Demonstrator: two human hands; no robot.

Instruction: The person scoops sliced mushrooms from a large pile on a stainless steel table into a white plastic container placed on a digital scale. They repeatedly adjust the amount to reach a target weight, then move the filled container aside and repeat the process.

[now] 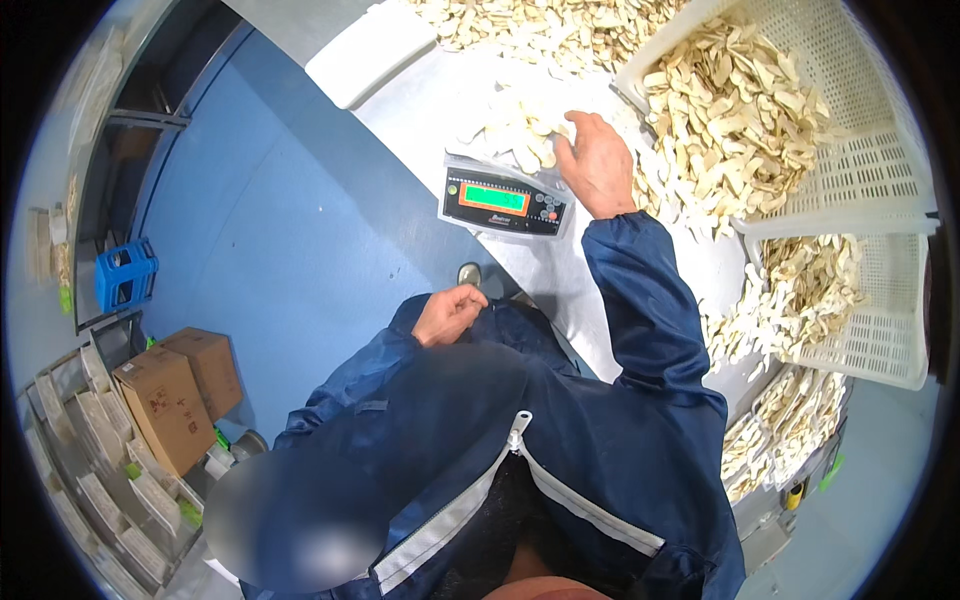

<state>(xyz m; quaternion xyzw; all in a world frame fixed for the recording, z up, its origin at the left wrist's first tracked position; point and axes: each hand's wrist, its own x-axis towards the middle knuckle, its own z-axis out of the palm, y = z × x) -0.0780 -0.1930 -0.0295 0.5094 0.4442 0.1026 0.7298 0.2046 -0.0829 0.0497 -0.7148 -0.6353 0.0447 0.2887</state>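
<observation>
A digital scale (504, 199) with a lit green display stands near the edge of the metal table. Pale dried slices (525, 135) are heaped on its pan. My right hand (596, 161) is at the pan's right side, thumb and fingers apart, its fingertips beside the heap; whether a slice is between them is hard to tell. My left hand (451, 313) rests near my waist, away from the table, with its fingers curled; nothing shows in it. To the right of my right hand, more slices (735, 112) fill a white perforated plastic basket (862, 97).
A second perforated basket (892, 300) of slices lies at the right. Loose slices (555, 34) cover the table's far side, by a white container (371, 56). On the left are a blue plastic stool (126, 274), cardboard boxes (169, 405) and racked trays (101, 431).
</observation>
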